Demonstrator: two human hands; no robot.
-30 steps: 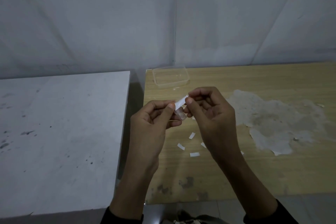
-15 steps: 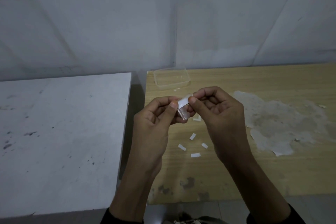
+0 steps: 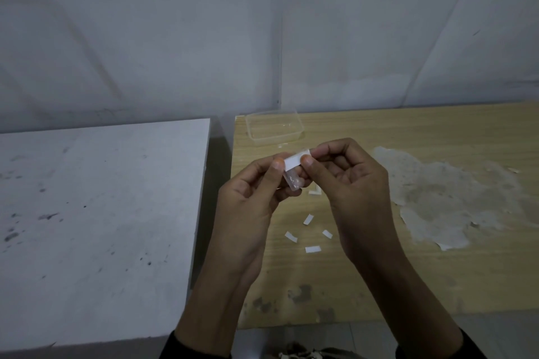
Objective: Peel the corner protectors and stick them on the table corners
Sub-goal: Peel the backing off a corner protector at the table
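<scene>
Above the left part of the wooden table (image 3: 379, 271), my left hand (image 3: 248, 201) pinches a small clear corner protector (image 3: 293, 182) between thumb and fingers. My right hand (image 3: 350, 183) pinches a white backing strip (image 3: 294, 161) that runs from the protector up to its thumb and forefinger. Both hands touch at the fingertips. Several peeled white strips (image 3: 312, 249) lie on the wood just below the hands.
A clear plastic tub (image 3: 274, 128) stands at the wooden table's far left corner. A white table (image 3: 102, 213) stands to the left across a narrow gap. A pale patch of torn surface (image 3: 452, 201) spreads on the right. A grey wall is behind.
Both hands have stayed together with the protector; the right thumb and forefinger have drawn the white strip a little further out. The view has shifted slightly.
</scene>
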